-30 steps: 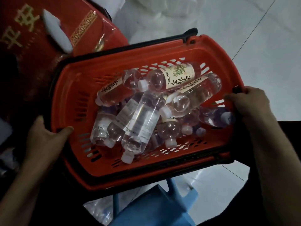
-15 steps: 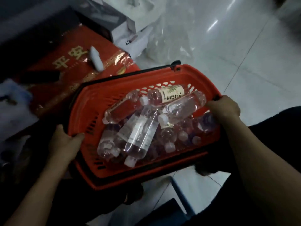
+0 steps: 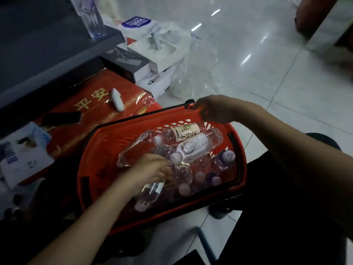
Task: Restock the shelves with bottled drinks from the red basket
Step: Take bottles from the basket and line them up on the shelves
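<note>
The red basket (image 3: 99, 150) with black handles sits low in front of me, holding several clear bottled drinks with white caps. My left hand (image 3: 150, 173) is inside the basket, fingers closed around a clear bottle (image 3: 150, 192) lying near the front. My right hand (image 3: 215, 109) grips the basket's far rim by the black handle hinge. A cream-labelled bottle (image 3: 183, 131) and a white-labelled one (image 3: 198, 145) lie on top at the back. A dark grey shelf (image 3: 47, 50) runs along the upper left with one clear bottle (image 3: 91, 18) standing on it.
A large red gift box (image 3: 91, 119) with gold characters lies left of the basket, a black phone (image 3: 61, 118) on it. White and dark boxes (image 3: 152, 52) and a plastic bag (image 3: 193, 73) sit behind. Pale tiled floor (image 3: 267, 64) spreads to the right. A blue stool (image 3: 206, 245) is below.
My left hand left the basket's near-left rim and reached in onto a bottle. My right hand shifted from the right side to the far rim. The view lifted, showing the shelf.
</note>
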The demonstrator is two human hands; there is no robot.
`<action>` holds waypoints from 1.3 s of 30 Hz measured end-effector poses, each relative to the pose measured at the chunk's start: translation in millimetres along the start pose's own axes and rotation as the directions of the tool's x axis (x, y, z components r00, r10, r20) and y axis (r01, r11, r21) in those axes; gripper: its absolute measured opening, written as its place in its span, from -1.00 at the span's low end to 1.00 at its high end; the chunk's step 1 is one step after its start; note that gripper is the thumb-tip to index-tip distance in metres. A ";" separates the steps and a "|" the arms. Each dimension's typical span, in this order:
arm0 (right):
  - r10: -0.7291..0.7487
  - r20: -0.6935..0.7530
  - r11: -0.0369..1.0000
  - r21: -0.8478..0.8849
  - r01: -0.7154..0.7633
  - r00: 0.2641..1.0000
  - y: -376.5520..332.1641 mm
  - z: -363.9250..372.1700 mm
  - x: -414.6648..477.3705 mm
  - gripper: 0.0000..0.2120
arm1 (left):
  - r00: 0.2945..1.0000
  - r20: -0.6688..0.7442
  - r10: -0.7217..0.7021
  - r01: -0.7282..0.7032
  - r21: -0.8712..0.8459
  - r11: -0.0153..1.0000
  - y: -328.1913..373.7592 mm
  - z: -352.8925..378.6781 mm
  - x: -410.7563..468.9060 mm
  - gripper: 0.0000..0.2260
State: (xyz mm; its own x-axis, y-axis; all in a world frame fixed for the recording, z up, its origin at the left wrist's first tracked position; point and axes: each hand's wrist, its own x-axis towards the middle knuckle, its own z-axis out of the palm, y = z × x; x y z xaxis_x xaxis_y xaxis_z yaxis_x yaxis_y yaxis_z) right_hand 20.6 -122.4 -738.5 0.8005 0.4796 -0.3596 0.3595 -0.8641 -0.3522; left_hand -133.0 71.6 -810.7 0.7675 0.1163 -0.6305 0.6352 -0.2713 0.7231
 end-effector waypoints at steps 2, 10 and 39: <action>-0.031 0.208 0.996 -0.070 0.047 0.978 2.0 8.6 19.3 -0.46 | 0.989 0.121 -0.080 0.099 -0.155 0.983 5.0 38.4 15.0 -0.90; -0.087 0.303 0.837 -0.495 0.235 0.949 26.6 92.0 49.8 0.06 | 0.993 -0.097 -0.073 0.046 -0.256 0.966 -5.6 72.2 35.1 -0.82; -0.150 0.120 0.918 -0.352 0.184 0.981 6.7 98.2 95.2 -0.29 | 0.989 0.066 0.134 -0.035 -0.768 0.639 -27.5 -54.5 48.7 -0.23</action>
State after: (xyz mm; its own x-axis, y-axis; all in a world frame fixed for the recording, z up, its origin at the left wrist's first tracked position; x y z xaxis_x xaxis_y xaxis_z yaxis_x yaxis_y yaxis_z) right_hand 52.1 -67.6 -860.0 0.6737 0.6187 -0.4040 0.6457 -0.7588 -0.0853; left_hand -108.3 136.8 -846.0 0.8383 0.0155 -0.5450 0.4456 0.5564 0.7013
